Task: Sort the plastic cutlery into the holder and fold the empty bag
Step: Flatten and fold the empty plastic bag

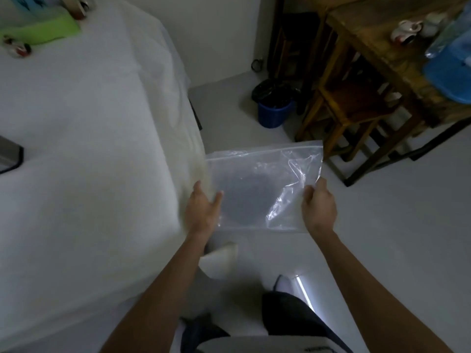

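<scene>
Straight down from the head view: clear zip-top bag [249, 189] held out flat in the air over the pale floor [395, 225], just beside the draped edge of the white-covered table [89, 149], zip strip on the far side, looking empty. Gripped at its near right corner by the right hand [319, 208], fingers curled and thumb pressed down, plastic pinched and creased into folds there. Met at its near left edge by the left hand [202, 210], fingers fairly straight, thumb laid against the plastic; too blurred to tell touch from true pinch. Both forearms bare, reaching forward from the bottom of the frame. Below the bag, a white foot or shoe [221, 261] on the floor, and dark shorts [293, 317] nearer the camera. On the far left of the white-covered table, a green cloth [43, 29] with small blurred items around it; at the left edge, a dark grey object [10, 156], cut off by the frame. Beyond the bag, a blue bucket [274, 114] with a black liner, standing on the floor near the wall; to its right, a wooden stool [354, 108] tucked beside a wooden table [377, 39] carrying cups [407, 31] and a blue container [448, 70].
</scene>
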Motion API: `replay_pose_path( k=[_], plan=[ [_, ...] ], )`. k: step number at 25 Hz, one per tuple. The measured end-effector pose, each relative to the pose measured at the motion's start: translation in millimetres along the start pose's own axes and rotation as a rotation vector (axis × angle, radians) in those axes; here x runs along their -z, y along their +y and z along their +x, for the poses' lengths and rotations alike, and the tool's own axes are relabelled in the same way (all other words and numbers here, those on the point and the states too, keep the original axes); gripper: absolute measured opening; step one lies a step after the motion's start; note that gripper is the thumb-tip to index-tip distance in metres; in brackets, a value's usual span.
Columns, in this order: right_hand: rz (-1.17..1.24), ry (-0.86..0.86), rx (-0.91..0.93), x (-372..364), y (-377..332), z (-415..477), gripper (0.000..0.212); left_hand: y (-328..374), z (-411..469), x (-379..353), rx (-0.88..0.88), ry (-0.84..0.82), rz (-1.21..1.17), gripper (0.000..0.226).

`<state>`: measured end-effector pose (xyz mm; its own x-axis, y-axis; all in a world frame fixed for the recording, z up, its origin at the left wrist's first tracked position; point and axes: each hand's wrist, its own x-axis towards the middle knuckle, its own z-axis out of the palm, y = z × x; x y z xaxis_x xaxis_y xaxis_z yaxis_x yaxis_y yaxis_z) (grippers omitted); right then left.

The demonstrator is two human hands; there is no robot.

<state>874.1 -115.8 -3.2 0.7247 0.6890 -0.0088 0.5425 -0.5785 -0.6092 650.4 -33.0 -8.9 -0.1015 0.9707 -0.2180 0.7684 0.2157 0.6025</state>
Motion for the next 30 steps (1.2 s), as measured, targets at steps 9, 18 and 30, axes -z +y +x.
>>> replay_pose_path(
  k=[9,18,30],
  plan=[
    [0.023,-0.009,-0.236,-3.7,57.5,84.0,0.032,51.5,-8.6,-99.0,0.792,-0.19,-1.059,0.036],
    [0.543,-0.207,-0.515,-83.2,50.1,121.0,0.035,71.2,36.8,-192.3,0.732,-0.303,-0.895,0.074],
    [0.489,-0.315,-0.58,-233.4,127.2,166.7,0.033,-52.2,143.4,-323.4,0.84,-0.345,-0.615,0.044]
  ],
)
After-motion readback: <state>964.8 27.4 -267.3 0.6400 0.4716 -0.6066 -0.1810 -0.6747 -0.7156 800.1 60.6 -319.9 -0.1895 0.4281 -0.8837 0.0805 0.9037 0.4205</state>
